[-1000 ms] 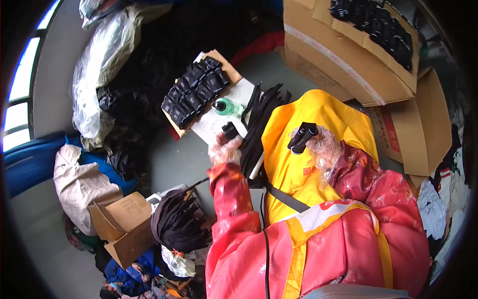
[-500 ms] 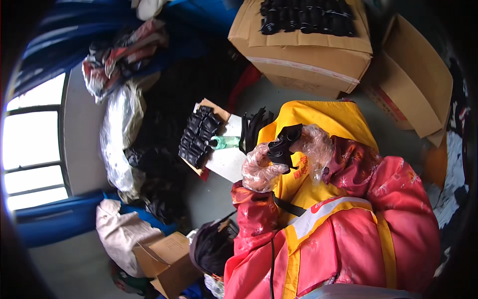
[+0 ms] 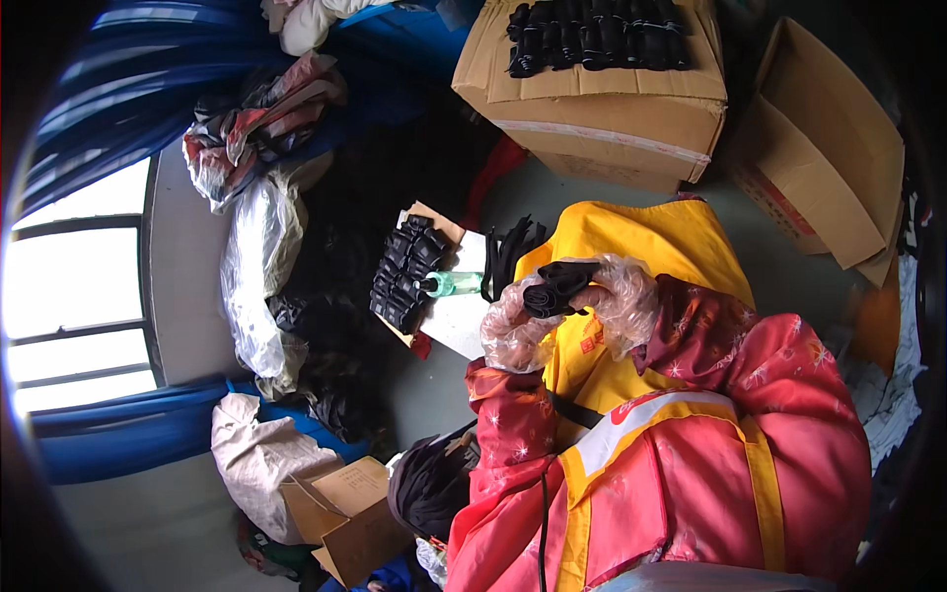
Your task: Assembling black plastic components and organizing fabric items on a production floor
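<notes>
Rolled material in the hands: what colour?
Rolled material: black, best seen in the head view.

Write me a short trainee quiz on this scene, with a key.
1. What is between the left hand and the right hand?
A) a knife
B) a black roll
C) a cup
2. True or false: the green bottle is inside the open box at the right of the picture.
3. Fill in the colour: the apron spread over the lap is ____.

Key:
1. B
2. False; it is by the white sheet.
3. Yellow
</notes>
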The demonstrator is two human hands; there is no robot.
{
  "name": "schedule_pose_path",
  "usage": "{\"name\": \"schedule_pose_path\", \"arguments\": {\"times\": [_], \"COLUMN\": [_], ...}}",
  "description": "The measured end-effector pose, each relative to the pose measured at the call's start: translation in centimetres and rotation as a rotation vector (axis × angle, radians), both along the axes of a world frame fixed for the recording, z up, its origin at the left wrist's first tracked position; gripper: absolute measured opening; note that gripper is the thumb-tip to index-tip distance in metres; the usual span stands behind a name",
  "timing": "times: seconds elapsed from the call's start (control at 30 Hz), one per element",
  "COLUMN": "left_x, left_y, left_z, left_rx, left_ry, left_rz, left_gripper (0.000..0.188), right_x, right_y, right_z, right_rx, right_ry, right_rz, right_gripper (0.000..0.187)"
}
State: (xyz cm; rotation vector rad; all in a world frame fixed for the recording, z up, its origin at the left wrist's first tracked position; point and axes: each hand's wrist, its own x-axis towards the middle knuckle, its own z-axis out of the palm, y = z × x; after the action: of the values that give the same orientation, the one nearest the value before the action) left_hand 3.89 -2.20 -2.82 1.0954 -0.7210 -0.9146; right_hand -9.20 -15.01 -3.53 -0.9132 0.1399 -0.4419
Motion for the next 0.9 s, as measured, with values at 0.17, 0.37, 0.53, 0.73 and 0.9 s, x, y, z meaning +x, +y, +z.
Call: {"name": "schedule_pose_path", "arguments": {"times": [0.17,0.37,0.53,0.73,0.9], "left_x": [-0.6,-1.8,-1.9,-0.5,4.0], "left_y": [0.2,0.2,0.0,1.8,6.7], "left_z": [-0.9,-1.3,-1.2,-1.8,-1.9], "left_rx": [0.013,0.003,0.055,0.096,0.307], "left_ry": [0.0,0.041,0.013,-0.102,-0.121], "left_rz": [0.059,0.145,0.204,0.324,0.868], "left_gripper": [0.041,0.056,0.067,0.057,0.033], "right_x": [-0.2,0.5,1.0,3.2,8.2], "right_y": [0.8,1.4,0.8,1.4,0.7], "right_z": [-1.0,-2.3,-1.4,-0.4,-0.4], "right_rx": [-0.846,-1.163,-1.18,-1.113,-1.093], "right_ry": [0.176,0.176,0.204,0.405,0.575], "right_rz": [-0.289,-0.621,-0.49,-0.342,-0.187], "right_gripper": [0.057,0.06,0.05,0.049,0.039]}}
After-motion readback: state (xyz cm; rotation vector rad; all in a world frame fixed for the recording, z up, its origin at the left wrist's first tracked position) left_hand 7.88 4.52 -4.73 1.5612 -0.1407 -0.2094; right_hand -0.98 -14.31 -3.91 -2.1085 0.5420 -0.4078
